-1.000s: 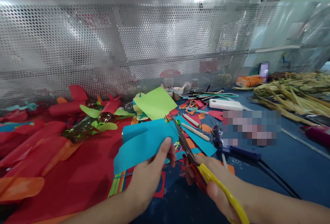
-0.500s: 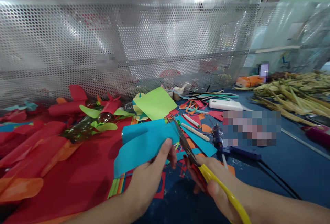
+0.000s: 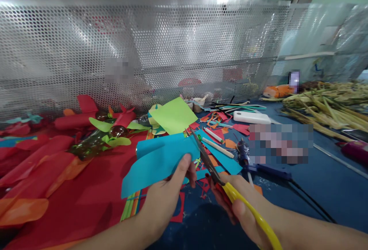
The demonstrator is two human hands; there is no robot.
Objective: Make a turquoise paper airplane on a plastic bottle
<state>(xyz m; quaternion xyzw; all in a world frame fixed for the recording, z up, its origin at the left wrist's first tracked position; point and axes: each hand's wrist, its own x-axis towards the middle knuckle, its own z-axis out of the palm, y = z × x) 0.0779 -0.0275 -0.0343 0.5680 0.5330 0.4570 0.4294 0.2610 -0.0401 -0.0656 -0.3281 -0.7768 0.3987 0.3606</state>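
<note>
Pinched in my left hand (image 3: 169, 192) is a folded sheet of blue paper (image 3: 161, 165), its loose end curling toward me. My right hand (image 3: 244, 200) grips a pair of scissors (image 3: 211, 165) with yellow and red handles. The blades are parted slightly and point up and to the left, at the right edge of the blue paper. Behind it lies a square of lime green paper (image 3: 175, 115). Blue strips (image 3: 221, 152), a white marker (image 3: 214, 135) and a pale stick (image 3: 217, 147) lie just beyond the scissors.
A dark blue glue gun (image 3: 270, 170) with a cord lies to the right, near a white device (image 3: 251, 117). Green bottles (image 3: 92, 142) with paper fins and red paper (image 3: 94, 188) cover the left. Dried husks (image 3: 330, 100) are piled far right. Perforated metal screen (image 3: 172, 43) stands behind.
The loose lower end of the blue paper has shifted slightly left. The scissors and both hands are almost where they were.
</note>
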